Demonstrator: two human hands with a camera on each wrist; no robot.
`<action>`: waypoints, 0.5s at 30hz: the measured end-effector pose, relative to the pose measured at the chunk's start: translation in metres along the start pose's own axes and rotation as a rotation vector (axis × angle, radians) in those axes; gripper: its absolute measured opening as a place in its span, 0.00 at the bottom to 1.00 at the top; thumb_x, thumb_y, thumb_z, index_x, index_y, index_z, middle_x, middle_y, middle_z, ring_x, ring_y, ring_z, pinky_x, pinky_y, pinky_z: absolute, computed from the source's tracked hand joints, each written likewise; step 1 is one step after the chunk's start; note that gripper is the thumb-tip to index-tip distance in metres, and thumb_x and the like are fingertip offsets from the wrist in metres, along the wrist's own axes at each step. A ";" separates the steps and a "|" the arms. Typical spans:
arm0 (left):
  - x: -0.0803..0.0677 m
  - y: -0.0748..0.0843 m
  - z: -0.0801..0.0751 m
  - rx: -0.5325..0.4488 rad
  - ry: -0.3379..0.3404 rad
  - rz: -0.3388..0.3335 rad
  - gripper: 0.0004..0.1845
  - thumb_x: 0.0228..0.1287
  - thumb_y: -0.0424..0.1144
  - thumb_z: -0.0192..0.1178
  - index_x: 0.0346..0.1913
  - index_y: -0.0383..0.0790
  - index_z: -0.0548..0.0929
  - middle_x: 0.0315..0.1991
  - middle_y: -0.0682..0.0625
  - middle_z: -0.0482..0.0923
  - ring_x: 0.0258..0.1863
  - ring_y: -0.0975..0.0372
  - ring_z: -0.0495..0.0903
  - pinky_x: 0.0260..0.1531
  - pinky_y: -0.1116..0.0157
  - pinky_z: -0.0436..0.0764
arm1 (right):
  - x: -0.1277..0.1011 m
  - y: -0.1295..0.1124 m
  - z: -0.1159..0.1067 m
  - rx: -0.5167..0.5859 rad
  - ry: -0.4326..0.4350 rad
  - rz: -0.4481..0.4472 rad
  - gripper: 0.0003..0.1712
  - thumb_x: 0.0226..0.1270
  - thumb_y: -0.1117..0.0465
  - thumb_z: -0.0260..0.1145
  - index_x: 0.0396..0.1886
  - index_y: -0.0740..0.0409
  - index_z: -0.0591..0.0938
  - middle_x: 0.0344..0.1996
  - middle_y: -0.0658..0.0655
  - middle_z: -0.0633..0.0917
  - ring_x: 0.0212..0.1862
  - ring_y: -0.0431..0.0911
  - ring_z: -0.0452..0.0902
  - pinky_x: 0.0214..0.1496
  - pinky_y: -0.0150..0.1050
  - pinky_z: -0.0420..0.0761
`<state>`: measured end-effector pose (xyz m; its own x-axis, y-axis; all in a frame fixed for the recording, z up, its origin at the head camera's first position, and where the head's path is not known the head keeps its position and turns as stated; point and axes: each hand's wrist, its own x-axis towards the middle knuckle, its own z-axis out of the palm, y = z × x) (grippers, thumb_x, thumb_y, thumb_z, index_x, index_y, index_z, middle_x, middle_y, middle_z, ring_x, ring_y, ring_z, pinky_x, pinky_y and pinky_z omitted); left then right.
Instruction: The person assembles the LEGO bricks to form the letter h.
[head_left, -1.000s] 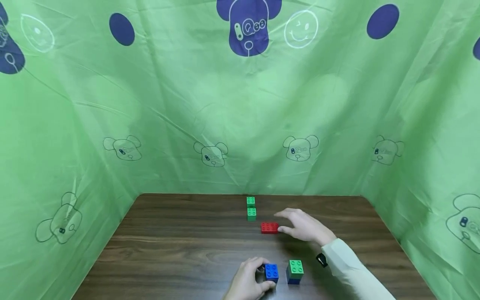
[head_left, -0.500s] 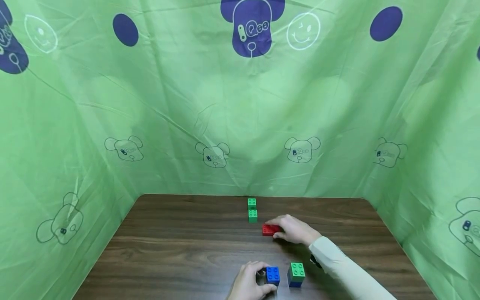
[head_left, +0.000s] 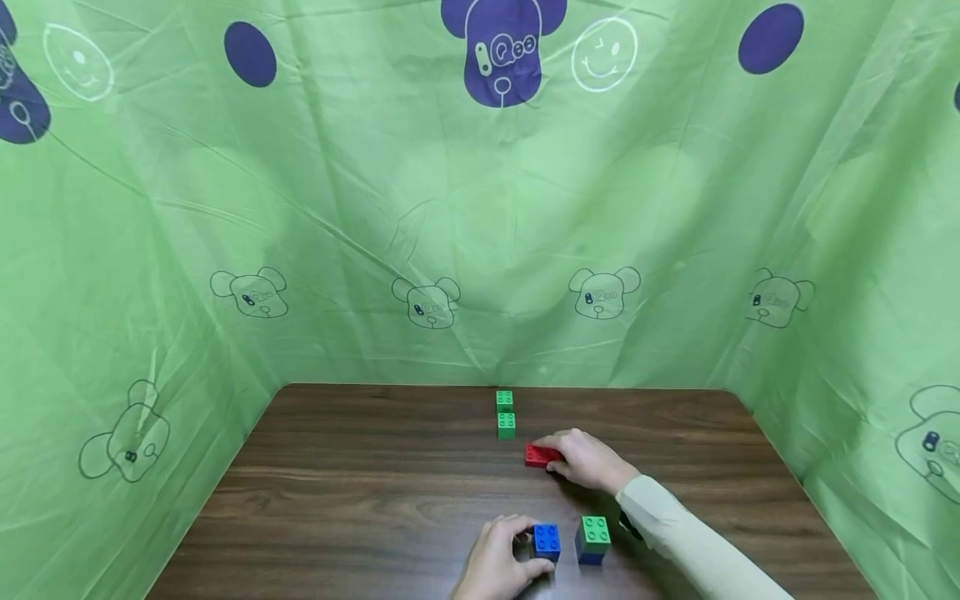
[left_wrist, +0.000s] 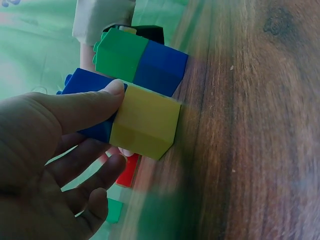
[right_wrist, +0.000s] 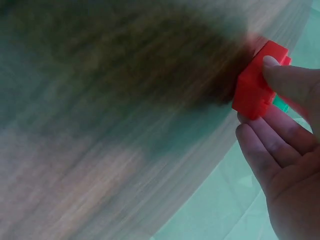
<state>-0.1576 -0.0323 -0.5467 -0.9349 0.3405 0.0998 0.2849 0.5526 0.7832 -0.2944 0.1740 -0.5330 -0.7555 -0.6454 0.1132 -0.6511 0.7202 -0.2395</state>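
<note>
Bare tabletop (head_left: 337, 500) left of bricks (head_left: 506, 414)

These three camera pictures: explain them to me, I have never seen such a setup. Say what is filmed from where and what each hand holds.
A person works with bare hands at a brown wooden table inside a green printed curtain. One camera sits on the head, one on each wrist. The left hand holds a blue brick on a yellow brick. The right hand pinches a flat red brick. A green-on-blue stack stands near, and two small green bricks lie farther back.

Right hand (head_left: 588, 460) now closed around red brick (head_left: 540, 454).
</note>
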 end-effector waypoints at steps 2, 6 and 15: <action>0.000 0.002 0.001 0.017 -0.001 -0.008 0.19 0.43 0.54 0.73 0.41 0.57 0.84 0.33 0.70 0.77 0.34 0.70 0.72 0.33 0.70 0.71 | -0.005 -0.003 -0.004 0.015 0.005 0.015 0.24 0.60 0.56 0.68 0.57 0.50 0.78 0.49 0.51 0.84 0.49 0.43 0.80 0.48 0.41 0.81; 0.001 0.004 0.003 0.025 -0.016 -0.023 0.18 0.44 0.54 0.73 0.41 0.59 0.83 0.33 0.71 0.76 0.35 0.70 0.72 0.34 0.70 0.71 | -0.020 -0.010 -0.019 0.050 0.057 -0.002 0.24 0.60 0.56 0.68 0.58 0.51 0.78 0.50 0.51 0.83 0.50 0.42 0.80 0.48 0.39 0.81; 0.000 0.006 0.009 0.024 0.011 0.044 0.18 0.45 0.52 0.72 0.41 0.59 0.83 0.34 0.70 0.77 0.35 0.70 0.73 0.35 0.71 0.72 | -0.055 -0.041 -0.067 0.113 0.086 -0.083 0.26 0.61 0.55 0.67 0.59 0.50 0.76 0.52 0.48 0.82 0.48 0.38 0.79 0.44 0.34 0.81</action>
<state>-0.1544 -0.0220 -0.5472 -0.9237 0.3567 0.1401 0.3303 0.5556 0.7630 -0.2313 0.1972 -0.4651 -0.7061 -0.6736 0.2182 -0.7028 0.6291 -0.3323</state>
